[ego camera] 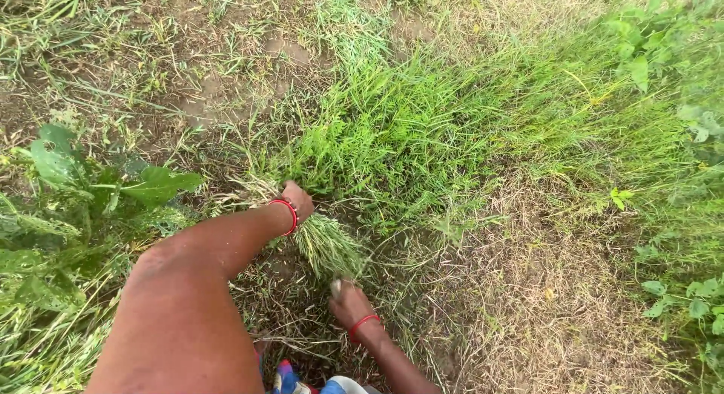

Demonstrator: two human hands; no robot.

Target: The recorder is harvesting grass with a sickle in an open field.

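Head view, looking down on a patch of ground. The left hand (298, 200) is closed round a bunch of grass (326, 243), gripping it low, close to where the stems meet the soil; a red bangle (287, 214) sits on that wrist. The bunch fans out below and to the right of the fist, pale green and bent over, and lies between the two hands.

The right hand (348, 303) is just below the bunch, knuckles up, fingers curled. Something pale shows at its upper edge, touching the grass; whether it is a tool or a stem cannot be told, so it is unclear whether this hand holds anything. A second red bangle (363, 325) circles the right wrist.

Behind the left hand stands a dense tuft of tall green grass (422, 130), running up and to the right. Bare brown soil (226, 92) with scattered dry blades fills the upper left. Dry straw-coloured litter (543, 303) covers the ground to the right of the hands. Broad-leaved weeds (90, 190) grow at the left edge, beside the left forearm, and more leafy plants (679, 62) line the right edge. At the bottom margin, between the arms, a scrap of blue and red cloth (290, 379) is partly in view.
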